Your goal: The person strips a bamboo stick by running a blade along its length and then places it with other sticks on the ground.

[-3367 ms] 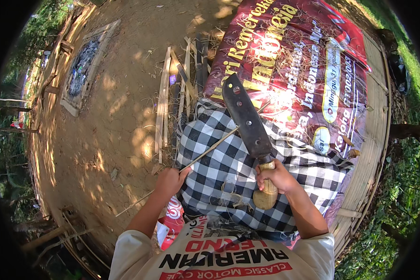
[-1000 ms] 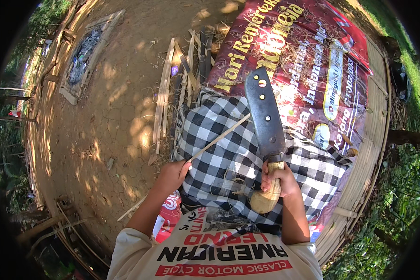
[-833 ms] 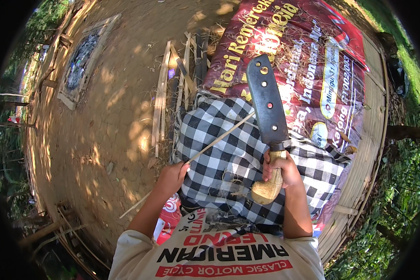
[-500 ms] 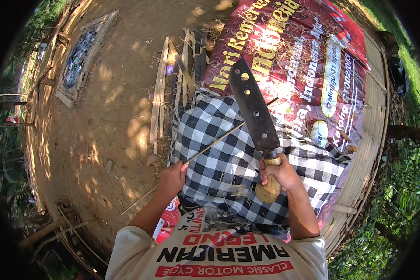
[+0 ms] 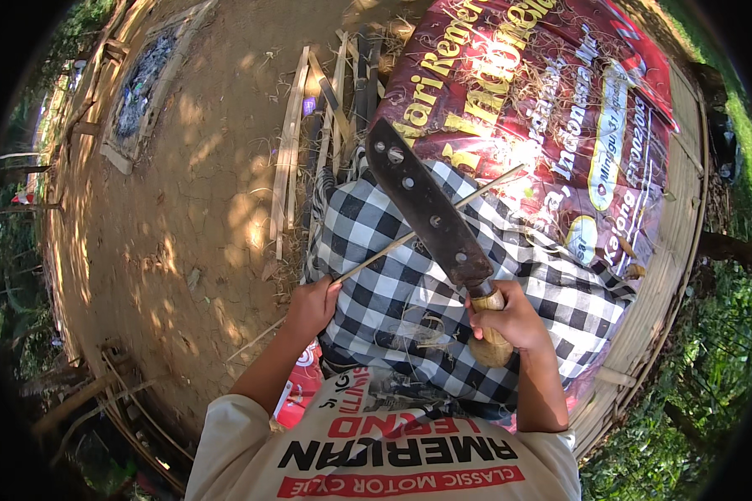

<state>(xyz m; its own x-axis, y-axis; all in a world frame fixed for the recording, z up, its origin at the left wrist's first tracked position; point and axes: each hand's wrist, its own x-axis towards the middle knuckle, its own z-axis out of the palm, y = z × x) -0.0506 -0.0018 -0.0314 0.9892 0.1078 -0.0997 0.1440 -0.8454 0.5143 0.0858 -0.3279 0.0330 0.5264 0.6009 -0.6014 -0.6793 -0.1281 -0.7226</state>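
My right hand [image 5: 515, 319] is wrapped round the wooden handle of a broad, dark-bladed knife [image 5: 422, 204] with a row of holes along its blade. The blade slants up and to the left, crossing over a thin, pale stick [image 5: 374, 258]. Closed on that stick is my left hand [image 5: 312, 306], with one end trailing behind it to the lower left and the other reaching past the blade to the upper right. Below both lies a black-and-white checked cloth [image 5: 351, 219] draped over my lap, with a few curled shavings on it.
A dark red printed banner [image 5: 443, 92], strewn with fine shavings, is spread ahead and right over a bamboo-slat platform [image 5: 683, 167]. Split wooden strips [image 5: 289, 159] lie left of it on the dirt ground [image 5: 200, 250]. A framed ash pit [image 5: 144, 88] is at the far left.
The knife's blade has swung left, its tip now lower and more tilted. More pale stick shows beyond the blade at the upper right. My left hand has shifted slightly.
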